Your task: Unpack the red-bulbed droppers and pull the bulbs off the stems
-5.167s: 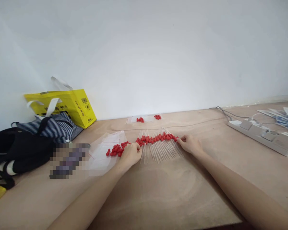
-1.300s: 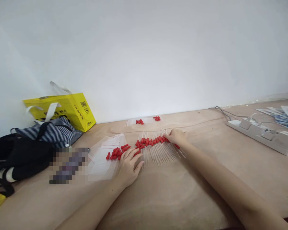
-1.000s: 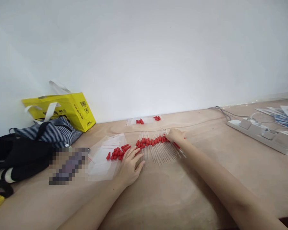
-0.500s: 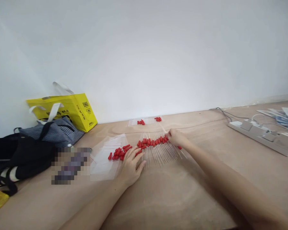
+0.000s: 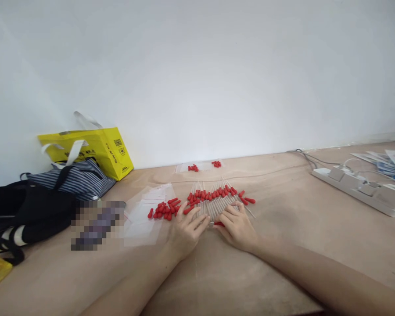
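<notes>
Between my two hands lies a glass dropper with a red rubber bulb (image 5: 219, 224); only a short piece of its tube shows. My right hand (image 5: 237, 226) pinches the bulb end. My left hand (image 5: 187, 230) has its thumb and fingertips closed at the tube's other end, mostly hidden. Just beyond the fingers spreads a row of glass droppers (image 5: 217, 204) with red bulbs in the middle. A loose red bulb (image 5: 188, 210) lies against my left index finger. More loose red bulbs (image 5: 164, 210) are piled on clear plastic bags (image 5: 145, 232) to the left.
By the wall is another clear bag with red-bulbed droppers (image 5: 204, 167). A yellow bag (image 5: 115, 153), a striped bag (image 5: 72, 180) and a black bag (image 5: 36, 210) stand left, near a blurred-out object (image 5: 97, 228). A white power strip (image 5: 355, 188) and packets (image 5: 386, 160) are on the right.
My right hand has come back toward me from the row's far right end and now meets my left hand in front. My left hand has shifted slightly right. Red bulbs at the row's right end are uncovered.
</notes>
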Demonstrator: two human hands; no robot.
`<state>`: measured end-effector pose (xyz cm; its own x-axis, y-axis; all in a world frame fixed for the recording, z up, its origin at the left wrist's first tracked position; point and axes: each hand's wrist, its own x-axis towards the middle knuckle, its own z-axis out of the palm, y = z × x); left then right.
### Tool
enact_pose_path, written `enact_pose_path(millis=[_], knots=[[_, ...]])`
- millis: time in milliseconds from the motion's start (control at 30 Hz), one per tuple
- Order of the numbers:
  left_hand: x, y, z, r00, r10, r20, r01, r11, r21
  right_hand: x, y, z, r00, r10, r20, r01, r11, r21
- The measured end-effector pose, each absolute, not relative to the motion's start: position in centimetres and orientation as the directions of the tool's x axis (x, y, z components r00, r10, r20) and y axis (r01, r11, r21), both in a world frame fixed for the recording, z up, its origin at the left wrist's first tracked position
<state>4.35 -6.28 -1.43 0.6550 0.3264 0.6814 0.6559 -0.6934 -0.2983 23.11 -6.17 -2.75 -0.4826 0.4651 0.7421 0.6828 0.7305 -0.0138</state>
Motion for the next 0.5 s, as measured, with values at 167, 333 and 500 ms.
enact_pose_path(millis=[167,333,500], knots=[[4.66,-6.08,-1.88,0.666,0.295,0.685,0.655,-0.67,-0.349,23.11,-6.29,-2.7,-0.446,0.393,0.804,0.707,0.706,0.047],[4.68,-6.01,-1.97,0.66,0.224,0.717,0.616,-0.708,-0.346,23.32,-6.42,-2.92,-0.468,0.328,0.821,0.733,0.663,0.153],[4.75,-6.2,-1.97,0.642,0.213,0.736,0.6,-0.738,-0.309,23.3,-6.66,-3.07,-0.464,0.33,0.822,0.719,0.683,0.131]])
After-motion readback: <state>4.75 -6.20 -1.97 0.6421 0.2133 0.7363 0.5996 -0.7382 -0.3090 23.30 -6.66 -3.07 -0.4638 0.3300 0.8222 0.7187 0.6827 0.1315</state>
